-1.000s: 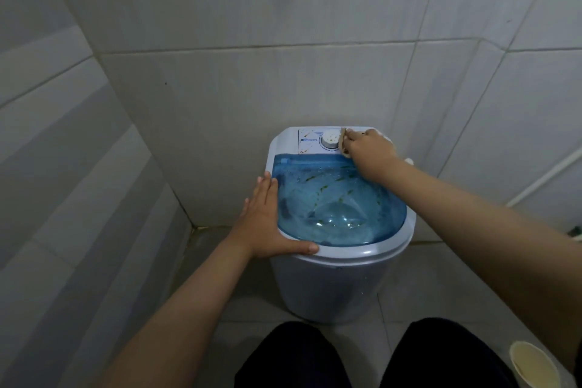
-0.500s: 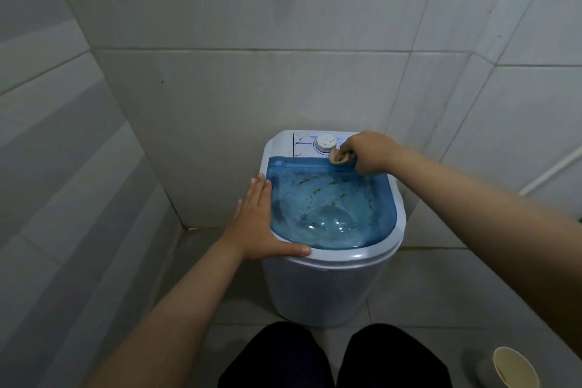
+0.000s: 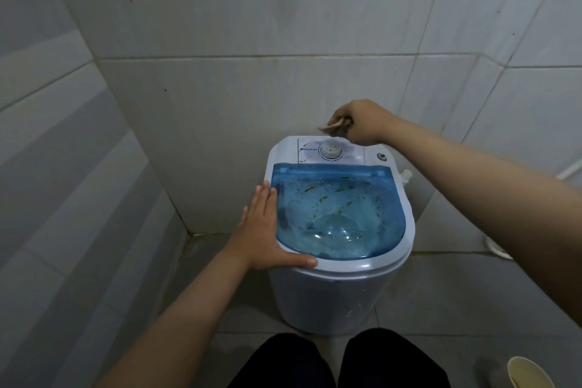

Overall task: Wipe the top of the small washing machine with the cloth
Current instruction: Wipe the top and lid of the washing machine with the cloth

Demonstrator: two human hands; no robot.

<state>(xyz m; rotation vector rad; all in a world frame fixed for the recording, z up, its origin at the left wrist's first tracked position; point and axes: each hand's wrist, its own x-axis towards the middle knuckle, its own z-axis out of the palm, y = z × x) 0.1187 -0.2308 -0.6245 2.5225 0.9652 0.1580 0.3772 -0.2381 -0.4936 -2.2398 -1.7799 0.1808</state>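
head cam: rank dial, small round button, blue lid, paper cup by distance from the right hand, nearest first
From the right hand, which grips the cloth above the machine's back edge:
1. Dial, just below the hand on the control panel.
2. Small round button, at the panel's right corner.
3. Blue lid, in front of the panel.
4. Paper cup, on the floor at bottom right.

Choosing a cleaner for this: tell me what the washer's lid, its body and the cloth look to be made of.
Lid: translucent blue plastic, glossy; the tub shows through it and light glints off it.
Body: white moulded plastic, smooth with a soft sheen.
Cloth: looks like soft beige fabric, bunched limply in the right hand; weave too blurred to tell.
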